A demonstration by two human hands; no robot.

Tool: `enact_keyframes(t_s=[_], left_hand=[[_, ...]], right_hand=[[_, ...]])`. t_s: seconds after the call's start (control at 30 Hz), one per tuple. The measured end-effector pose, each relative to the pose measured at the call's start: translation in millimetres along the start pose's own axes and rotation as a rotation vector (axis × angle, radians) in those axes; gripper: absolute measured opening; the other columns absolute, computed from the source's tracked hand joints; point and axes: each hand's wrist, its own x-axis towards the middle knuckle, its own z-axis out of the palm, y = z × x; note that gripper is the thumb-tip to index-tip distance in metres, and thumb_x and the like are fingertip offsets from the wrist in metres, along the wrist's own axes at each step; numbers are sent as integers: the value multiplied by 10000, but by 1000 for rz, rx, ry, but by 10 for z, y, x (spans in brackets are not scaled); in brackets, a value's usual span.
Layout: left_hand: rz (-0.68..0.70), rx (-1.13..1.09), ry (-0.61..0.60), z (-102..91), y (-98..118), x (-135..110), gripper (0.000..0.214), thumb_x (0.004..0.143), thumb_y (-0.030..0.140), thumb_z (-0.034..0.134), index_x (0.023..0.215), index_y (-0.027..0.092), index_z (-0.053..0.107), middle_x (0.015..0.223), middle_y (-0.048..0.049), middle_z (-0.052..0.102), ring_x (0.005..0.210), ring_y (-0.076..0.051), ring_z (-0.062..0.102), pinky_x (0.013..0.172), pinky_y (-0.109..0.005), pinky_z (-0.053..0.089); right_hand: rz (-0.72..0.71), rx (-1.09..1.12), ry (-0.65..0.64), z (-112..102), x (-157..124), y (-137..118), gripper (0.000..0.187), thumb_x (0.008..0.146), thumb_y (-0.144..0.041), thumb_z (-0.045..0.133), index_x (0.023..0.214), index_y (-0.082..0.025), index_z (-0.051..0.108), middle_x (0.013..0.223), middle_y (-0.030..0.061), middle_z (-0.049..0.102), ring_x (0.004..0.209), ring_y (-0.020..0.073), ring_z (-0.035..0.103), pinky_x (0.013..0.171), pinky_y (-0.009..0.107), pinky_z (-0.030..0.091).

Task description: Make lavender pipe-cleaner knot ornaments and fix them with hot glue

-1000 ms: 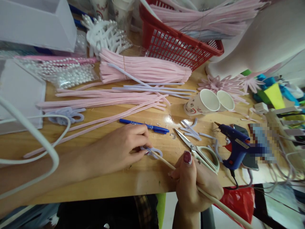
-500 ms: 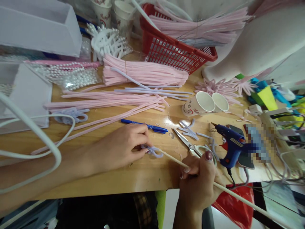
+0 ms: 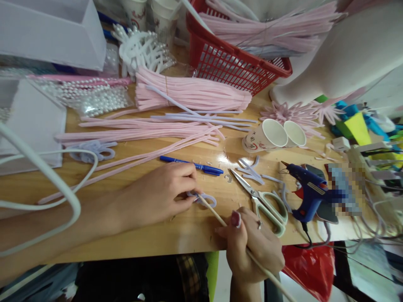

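Observation:
My left hand (image 3: 171, 188) pinches a small looped piece of lilac pipe cleaner (image 3: 208, 200) just above the table; its fingers hide part of the loops. My right hand (image 3: 252, 247) is wrapped around a long, thin cream-coloured stick (image 3: 215, 214). The stick's far tip meets the lilac piece by my left fingertips, while its other end slants down past my right wrist. Scissors (image 3: 254, 193) with pale green handles lie just beyond my right hand. A blue pen (image 3: 201, 167) rests behind my left fingers.
A blue glue gun (image 3: 310, 188) stands at the right, near lilac offcuts (image 3: 252, 171) and paper cups (image 3: 267, 136). Pink pipe cleaners (image 3: 192, 93) and a red basket (image 3: 233, 63) fill the back. A white cable-like loop (image 3: 67, 191) crosses over my left forearm.
My right hand has moved left and down with the stick, which now slopes more steeply. The scissor handles have come into full view. My left hand has stayed in place.

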Motion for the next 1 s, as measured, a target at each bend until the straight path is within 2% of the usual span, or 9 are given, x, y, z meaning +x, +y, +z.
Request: enact_keyframes(t_s=[0.13, 0.27, 0.37, 0.43, 0.57, 0.77, 1.0], left_hand=[[7, 17, -4, -1, 7, -12, 164, 906, 90, 645, 934, 130, 802, 896, -56, 673, 825, -191, 643, 748, -302, 475], [17, 29, 13, 0, 18, -7, 162, 895, 74, 644, 927, 112, 799, 900, -60, 671, 829, -189, 654, 758, -295, 482], [11, 20, 13, 4, 10, 5, 166, 888, 60, 645, 928, 109, 798, 907, -60, 669, 817, -176, 657, 759, -281, 484], [17, 9, 23, 8, -1, 4, 175, 885, 52, 643, 937, 112, 799, 906, -56, 666, 799, -164, 654, 748, -271, 480], [27, 4, 45, 8, -8, -9, 191, 883, 48, 636, 941, 124, 802, 913, -52, 662, 784, -153, 648, 736, -261, 474], [9, 9, 15, -11, 28, 4, 205, 875, 41, 634, 942, 126, 808, 896, -40, 658, 731, -134, 625, 701, -249, 464], [-13, 21, 20, 21, 25, 7, 214, 874, 58, 643, 954, 152, 818, 908, -37, 654, 751, -136, 626, 719, -244, 462]], right_hand=[[-151, 70, -61, -31, -100, 38, 288, 888, 35, 590, 705, -185, 623, 579, 8, 640, 500, 127, 505, 461, 275, 413], [-177, 63, -150, -103, -249, 114, 137, 948, -84, 599, 927, -160, 711, 744, 64, 736, 643, 181, 644, 554, 310, 530], [-163, -11, -152, -145, -343, 148, 260, 1002, -145, 486, 1172, -139, 682, 908, 114, 772, 813, 231, 706, 665, 360, 583], [-106, -72, -106, -152, -382, 131, 243, 962, -89, 525, 1139, -158, 678, 923, 100, 771, 839, 226, 702, 708, 360, 580], [-55, -132, -18, -131, -422, 52, 181, 871, -17, 684, 884, -198, 683, 776, 34, 718, 723, 184, 634, 649, 323, 533], [-158, -176, -20, -101, -448, 34, 179, 868, -17, 698, 908, -191, 705, 779, 48, 717, 712, 198, 602, 615, 354, 530], [-272, -222, -9, -87, -428, 17, 163, 869, 12, 687, 878, -151, 703, 733, 55, 705, 701, 189, 615, 634, 335, 557]])
